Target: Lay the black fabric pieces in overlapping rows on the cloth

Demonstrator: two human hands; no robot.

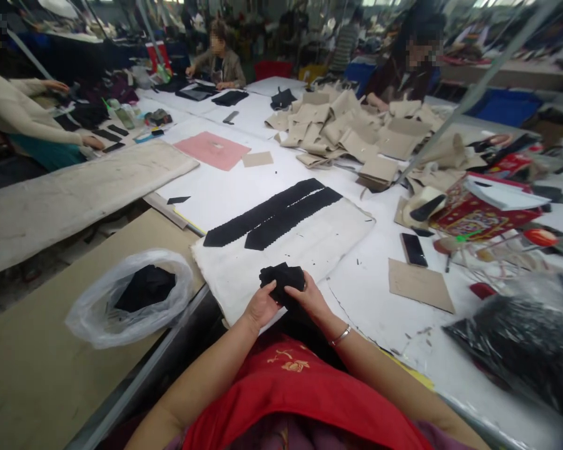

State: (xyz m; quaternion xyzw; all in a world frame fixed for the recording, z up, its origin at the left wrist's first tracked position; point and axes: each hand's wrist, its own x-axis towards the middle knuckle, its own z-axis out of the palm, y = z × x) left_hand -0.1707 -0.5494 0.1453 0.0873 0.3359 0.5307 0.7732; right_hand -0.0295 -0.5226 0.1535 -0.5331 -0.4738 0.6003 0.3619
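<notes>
A small stack of black fabric pieces (283, 279) is held between my two hands over the near edge of a white cloth pad (309, 247). My left hand (263, 305) grips its left side, thumb on top. On its right side, my right hand (313, 301) pinches it, with a silver bracelet at the wrist. Beyond the hands, two long rows of overlapping black pieces (263, 215) lie slantwise on the pad. To the left, a clear plastic bag (91, 312) stands open with black fabric (145, 287) inside.
Beige pieces (351, 128) are heaped at the back right. A red box (478, 209), a phone (413, 250), a brown card (420, 284) and a black plastic bag (520, 337) lie to the right. A pink sheet (211, 150) is farther back. Other people sit around the table.
</notes>
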